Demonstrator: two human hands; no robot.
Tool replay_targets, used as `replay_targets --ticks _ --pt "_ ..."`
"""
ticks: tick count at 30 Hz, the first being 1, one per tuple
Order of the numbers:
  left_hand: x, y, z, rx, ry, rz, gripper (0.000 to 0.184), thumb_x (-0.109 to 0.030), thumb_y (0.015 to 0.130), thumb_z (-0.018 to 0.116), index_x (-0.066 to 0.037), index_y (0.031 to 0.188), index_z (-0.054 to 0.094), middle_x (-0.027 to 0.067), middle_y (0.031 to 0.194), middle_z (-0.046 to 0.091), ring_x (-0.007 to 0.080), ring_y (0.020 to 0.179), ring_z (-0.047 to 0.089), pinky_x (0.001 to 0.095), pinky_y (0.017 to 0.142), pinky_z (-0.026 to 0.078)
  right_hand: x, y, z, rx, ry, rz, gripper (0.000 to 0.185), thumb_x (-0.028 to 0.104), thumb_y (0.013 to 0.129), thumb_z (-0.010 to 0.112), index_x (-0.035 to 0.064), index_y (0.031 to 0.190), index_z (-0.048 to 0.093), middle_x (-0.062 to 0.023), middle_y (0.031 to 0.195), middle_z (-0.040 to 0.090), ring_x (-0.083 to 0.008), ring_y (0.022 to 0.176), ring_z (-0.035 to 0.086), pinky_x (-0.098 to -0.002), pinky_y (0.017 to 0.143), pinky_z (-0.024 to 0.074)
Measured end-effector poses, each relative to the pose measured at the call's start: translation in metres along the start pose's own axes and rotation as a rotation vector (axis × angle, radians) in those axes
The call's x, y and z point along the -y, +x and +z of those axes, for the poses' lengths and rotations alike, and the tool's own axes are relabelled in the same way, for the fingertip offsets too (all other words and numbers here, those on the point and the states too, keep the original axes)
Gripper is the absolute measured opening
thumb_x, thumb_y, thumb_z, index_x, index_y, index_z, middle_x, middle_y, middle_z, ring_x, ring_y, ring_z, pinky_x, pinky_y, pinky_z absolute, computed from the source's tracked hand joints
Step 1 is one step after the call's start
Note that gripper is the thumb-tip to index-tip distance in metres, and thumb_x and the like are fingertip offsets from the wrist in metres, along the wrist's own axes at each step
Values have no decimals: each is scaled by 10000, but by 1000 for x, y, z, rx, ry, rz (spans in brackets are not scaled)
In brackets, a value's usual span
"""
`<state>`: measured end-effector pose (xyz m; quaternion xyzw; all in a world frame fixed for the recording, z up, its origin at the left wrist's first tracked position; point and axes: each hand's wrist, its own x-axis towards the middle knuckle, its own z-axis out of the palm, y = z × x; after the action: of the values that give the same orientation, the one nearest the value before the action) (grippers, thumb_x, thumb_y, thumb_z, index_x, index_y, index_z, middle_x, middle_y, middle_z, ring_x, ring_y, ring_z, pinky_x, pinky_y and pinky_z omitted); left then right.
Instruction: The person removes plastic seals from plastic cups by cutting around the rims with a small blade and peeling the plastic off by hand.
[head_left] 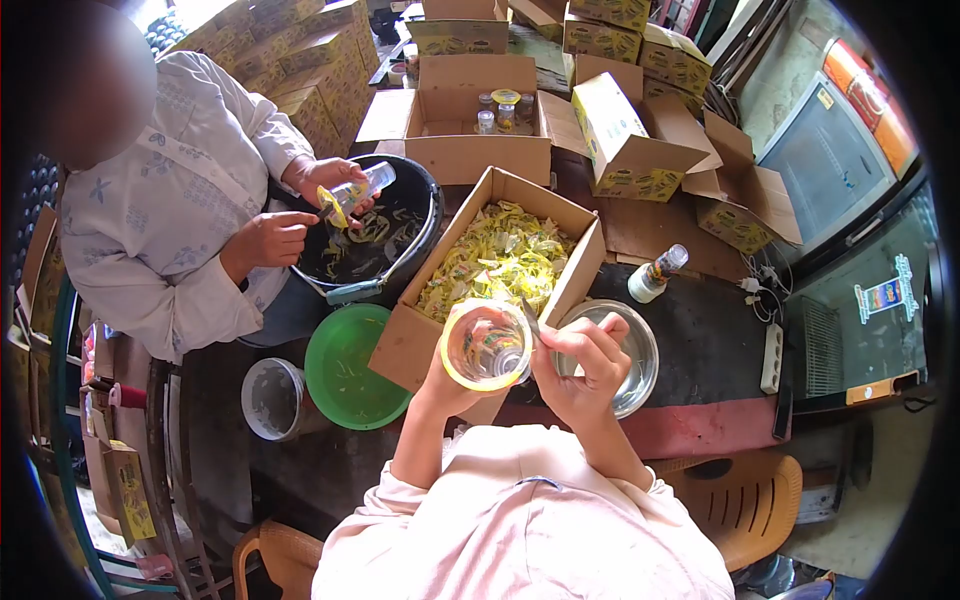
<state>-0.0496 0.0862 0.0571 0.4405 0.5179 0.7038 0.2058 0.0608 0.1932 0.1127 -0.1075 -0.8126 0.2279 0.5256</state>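
Note:
A clear cup with a yellow rim is in my left hand, its open mouth facing up at the camera. My right hand pinches a small dark blade beside the cup's right edge. Just beyond my hands, a cardboard box holds a heap of yellow and clear plastic scraps. Under my right hand stands a round clear bowl. A small bottle is on the dark table behind the bowl.
At the left, a co-worker holds a clear cup with a yellow strip over a black bucket. A green basin and a grey pail stand left of me. Open cartons line the back; a power strip lies right.

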Motion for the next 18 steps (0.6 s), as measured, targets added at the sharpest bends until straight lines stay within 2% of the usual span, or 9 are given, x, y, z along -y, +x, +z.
replay_targets --ticks 4,9,10,13,14,18 --pt "-1 2 1 -20 -20 19 720 -54 543 831 -55 1158 459 74 1099 497 188 1022 513 317 863 450 0 -5 2 19 -15 38 196 29 627 732 147 717 604 25 613 590 -106 527 518 -279 637 268" --pt "-1 2 -3 21 97 51 677 -74 545 827 -48 1130 487 91 1076 512 206 1016 518 336 870 438 -5 3 -1 48 25 28 174 24 632 727 127 719 617 14 603 588 -114 522 512 -277 632 276" --pt "-1 1 -5 24 42 -30 722 -94 545 830 -49 1169 470 83 1087 519 211 1055 506 347 900 418 -6 2 -1 50 39 35 167 20 631 725 116 721 623 3 593 583 -121 513 503 -275 629 279" --pt "1 -1 -6 5 -215 -54 785 -121 547 833 -49 1220 436 79 1128 505 212 1102 486 354 926 404 -6 2 -1 15 37 60 160 18 631 727 103 716 622 -10 583 578 -127 501 491 -273 626 282" --pt "-1 -4 -3 -41 -387 -219 844 -162 543 846 -47 1253 403 79 1168 477 207 1141 462 352 944 396 -5 1 -1 -4 26 71 161 18 632 729 102 713 618 -10 584 578 -126 498 489 -273 625 282" --pt "1 0 -2 -46 -337 -130 848 -205 547 854 -47 1246 401 77 1178 443 201 1130 460 351 954 390 5 0 0 -33 -12 -8 199 24 625 726 146 709 593 35 622 588 -98 511 504 -275 631 263"
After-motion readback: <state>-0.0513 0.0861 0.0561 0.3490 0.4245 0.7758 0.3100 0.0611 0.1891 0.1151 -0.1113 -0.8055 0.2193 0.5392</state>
